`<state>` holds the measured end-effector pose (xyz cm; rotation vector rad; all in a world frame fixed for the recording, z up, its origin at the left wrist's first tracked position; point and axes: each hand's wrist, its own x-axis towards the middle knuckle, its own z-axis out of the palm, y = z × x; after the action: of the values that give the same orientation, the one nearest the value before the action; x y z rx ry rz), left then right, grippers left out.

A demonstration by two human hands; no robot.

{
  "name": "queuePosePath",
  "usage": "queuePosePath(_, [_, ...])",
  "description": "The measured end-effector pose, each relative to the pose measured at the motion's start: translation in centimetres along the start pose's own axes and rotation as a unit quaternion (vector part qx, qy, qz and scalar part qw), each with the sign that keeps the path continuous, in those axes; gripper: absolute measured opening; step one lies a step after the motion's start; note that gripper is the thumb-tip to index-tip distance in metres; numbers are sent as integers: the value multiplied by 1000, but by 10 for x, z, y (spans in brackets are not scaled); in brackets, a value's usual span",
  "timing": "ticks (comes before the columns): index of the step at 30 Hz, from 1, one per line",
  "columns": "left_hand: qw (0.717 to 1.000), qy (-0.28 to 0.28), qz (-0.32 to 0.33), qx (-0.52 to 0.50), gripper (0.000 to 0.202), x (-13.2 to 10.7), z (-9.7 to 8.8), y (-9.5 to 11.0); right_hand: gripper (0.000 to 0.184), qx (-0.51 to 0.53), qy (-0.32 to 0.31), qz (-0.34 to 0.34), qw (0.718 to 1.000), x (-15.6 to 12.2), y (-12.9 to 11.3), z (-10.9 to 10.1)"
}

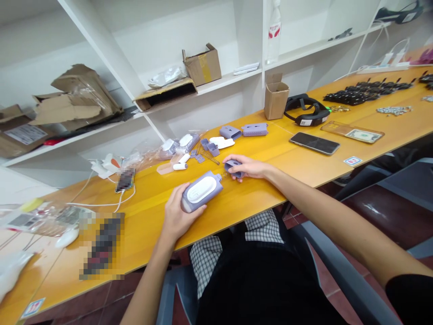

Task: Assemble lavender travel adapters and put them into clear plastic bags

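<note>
My left hand (177, 214) is wrapped round a purple plastic casing (204, 195) with a white oval panel (202, 189) on its upper face. Just to the right, my right hand (248, 167) grips a short purple hollow cap (233, 168), its opening turned toward the casing. Between the two parts a thin coil spring (223, 175) seems to stretch; I cannot make out where its ends attach. Behind my hands lie small purple cups (213, 149), white plastic parts (221, 142), white cylinders (180, 166) and loose springs (212, 156).
Two purple shells (255, 130) and bagged purple units (186, 141) lie toward the back of the table. A phone (314, 143), a black headset (306, 110) and a cardboard box (276, 97) stand to the right. White cables (98, 204) run across the left side.
</note>
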<state>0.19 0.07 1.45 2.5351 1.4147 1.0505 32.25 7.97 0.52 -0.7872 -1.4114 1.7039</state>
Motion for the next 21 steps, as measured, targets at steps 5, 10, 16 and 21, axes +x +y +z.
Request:
queuePosePath(5, [1000,-9,-16,9,68,0,2,-1,53,-53,-32,-15,998,-3,1,2])
queuePosePath(10, [999,-43,-16,1,71,1,5,1,43,-146,-14,-36,989,0,4,14])
queuePosePath(16, [996,-67,-52,-7,68,-3,13,12,21,-45,67,-19,997,-12,8,46])
queuePosePath(21, [993,-85,-73,-42,69,-8,14,25,26,14,129,-15,991,-28,16,52])
